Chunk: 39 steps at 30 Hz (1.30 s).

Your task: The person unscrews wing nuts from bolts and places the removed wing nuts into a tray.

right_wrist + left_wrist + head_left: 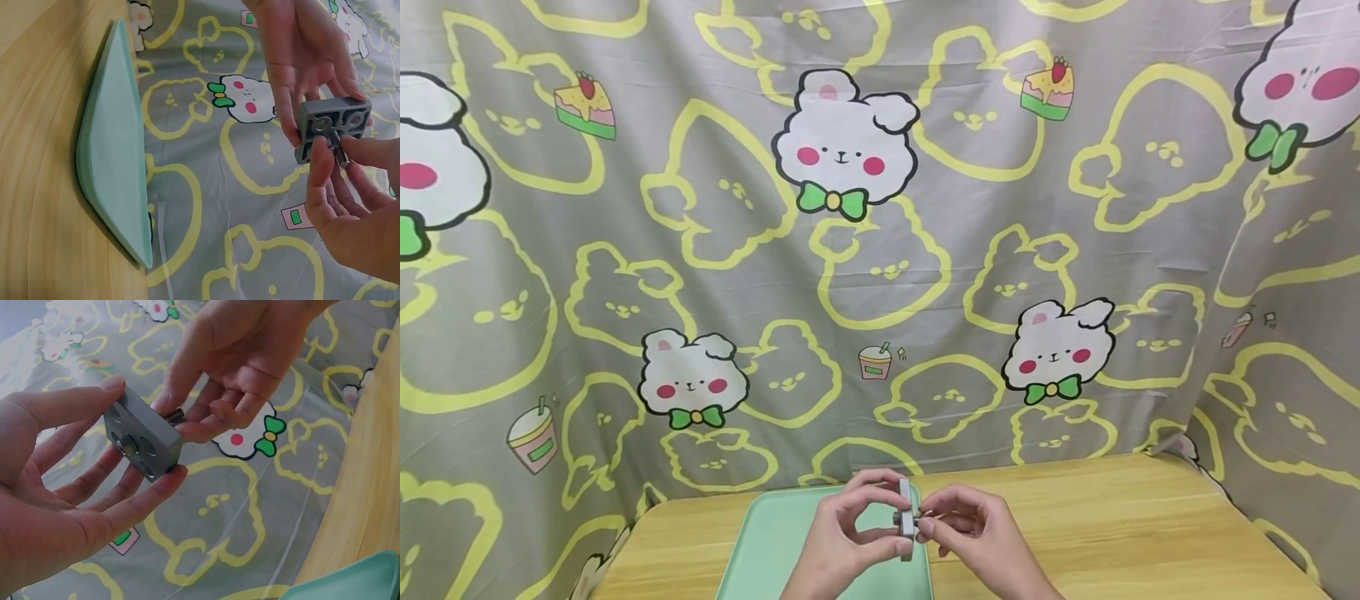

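A grey rectangular block [907, 518] with several round holes is held upright above the tray's right edge. My left hand [848, 527] grips it by opposite ends, thumb on one and fingertips on the other. In the left wrist view a metal stud [129, 446] pokes out of the block's near face. From the opposite face sticks a short metal pin [341, 154], seen in the right wrist view. My right hand [976, 527] pinches this pin between thumb and fingers, close against the block. Fingertips partly cover the pin where it meets the block.
A mint green tray [775, 533] lies on the wooden table [1120, 533], below and left of the hands. Behind the table hangs a grey cloth [955, 333] with bear prints, which also runs along both sides.
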### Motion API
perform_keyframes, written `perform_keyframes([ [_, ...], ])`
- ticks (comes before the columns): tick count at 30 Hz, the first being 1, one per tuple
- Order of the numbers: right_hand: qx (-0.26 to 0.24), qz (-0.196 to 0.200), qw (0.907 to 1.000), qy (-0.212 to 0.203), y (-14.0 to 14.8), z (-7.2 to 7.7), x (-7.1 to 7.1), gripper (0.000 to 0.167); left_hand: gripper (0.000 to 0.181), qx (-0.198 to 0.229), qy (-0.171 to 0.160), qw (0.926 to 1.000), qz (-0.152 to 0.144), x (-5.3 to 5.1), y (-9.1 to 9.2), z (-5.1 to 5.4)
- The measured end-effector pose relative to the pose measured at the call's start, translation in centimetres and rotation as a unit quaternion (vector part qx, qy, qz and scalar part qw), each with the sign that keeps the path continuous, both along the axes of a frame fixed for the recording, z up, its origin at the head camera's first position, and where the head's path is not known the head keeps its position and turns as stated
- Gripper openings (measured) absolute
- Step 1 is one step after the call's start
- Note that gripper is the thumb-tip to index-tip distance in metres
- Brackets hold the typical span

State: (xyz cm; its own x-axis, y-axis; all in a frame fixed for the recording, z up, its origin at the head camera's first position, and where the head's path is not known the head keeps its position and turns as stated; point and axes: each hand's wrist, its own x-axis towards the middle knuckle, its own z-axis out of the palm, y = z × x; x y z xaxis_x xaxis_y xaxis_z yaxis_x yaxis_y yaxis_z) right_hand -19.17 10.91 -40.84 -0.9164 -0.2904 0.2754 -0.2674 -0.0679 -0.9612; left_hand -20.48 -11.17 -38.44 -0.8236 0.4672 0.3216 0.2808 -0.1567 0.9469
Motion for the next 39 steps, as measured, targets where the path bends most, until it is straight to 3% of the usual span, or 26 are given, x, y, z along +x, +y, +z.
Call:
perform_keyframes([
  [6, 0.039, -0.064, 0.9943, 0.076, -0.9, 0.1, 0.6, 0.014, 0.037, 0.011, -0.007, 0.9999, 0.011, 0.1, -0.2, 0.2],
  [9, 0.042, -0.082, 0.9821, 0.164, -1.2, -0.2, 0.5, 0.009, 0.038, 0.022, -0.015, 0.9996, 0.013, 0.1, -0.3, 0.3],
  [12, 0.048, -0.096, 0.9536, 0.281, -1.3, -0.7, 0.2, 0.024, 0.038, 0.027, -0.021, 0.9993, 0.015, 0.2, -0.3, 0.4],
  [16, 0.061, -0.113, 0.9057, 0.404, -1.4, -1.2, -0.3, 0.038, 0.038, 0.030, -0.027, 0.9990, 0.019, 0.2, -0.4, 0.4],
  [20, 0.071, -0.121, 0.8599, 0.491, -1.4, -1.5, -0.9, 0.019, 0.037, 0.031, -0.031, 0.9988, 0.023, 0.2, -0.5, 0.4],
  [22, 0.072, -0.123, 0.8445, 0.516, -1.5, -1.6, -1.2, 0.006, 0.037, 0.031, -0.031, 0.9987, 0.025, 0.2, -0.6, 0.4],
  [24, 0.075, -0.125, 0.8371, 0.527, -1.6, -1.7, -1.3, 0.003, 0.037, 0.030, -0.031, 0.9987, 0.027, 0.2, -0.6, 0.4],
  [27, 0.072, -0.122, 0.8446, 0.516, -1.6, -1.6, -1.2, 0.007, 0.037, 0.031, -0.031, 0.9986, 0.029, 0.2, -0.7, 0.3],
  [29, 0.069, -0.117, 0.8592, 0.493, -1.5, -1.4, -1.0, 0.019, 0.037, 0.032, -0.029, 0.9986, 0.030, 0.2, -0.7, 0.3],
  [30, 0.064, -0.110, 0.8709, 0.475, -1.4, -1.3, -0.9, 0.025, 0.036, 0.033, -0.028, 0.9986, 0.031, 0.2, -0.7, 0.3],
  [33, 0.037, -0.083, 0.9185, 0.385, -1.2, -0.8, -0.3, 0.033, 0.037, 0.033, -0.025, 0.9986, 0.033, 0.2, -0.7, 0.4],
  [36, 0.012, -0.085, 0.9642, 0.251, -1.0, -0.3, 0.3, 0.023, 0.038, 0.031, -0.019, 0.9989, 0.029, 0.2, -0.6, 0.4],
  [37, 0.006, -0.091, 0.9749, 0.203, -0.9, -0.1, 0.4, 0.020, 0.038, 0.031, -0.017, 0.9990, 0.028, 0.2, -0.6, 0.5],
  [39, -0.001, -0.099, 0.9874, 0.123, -0.8, 0.3, 0.4, 0.020, 0.036, 0.028, -0.014, 0.9992, 0.026, 0.2, -0.5, 0.5],
])
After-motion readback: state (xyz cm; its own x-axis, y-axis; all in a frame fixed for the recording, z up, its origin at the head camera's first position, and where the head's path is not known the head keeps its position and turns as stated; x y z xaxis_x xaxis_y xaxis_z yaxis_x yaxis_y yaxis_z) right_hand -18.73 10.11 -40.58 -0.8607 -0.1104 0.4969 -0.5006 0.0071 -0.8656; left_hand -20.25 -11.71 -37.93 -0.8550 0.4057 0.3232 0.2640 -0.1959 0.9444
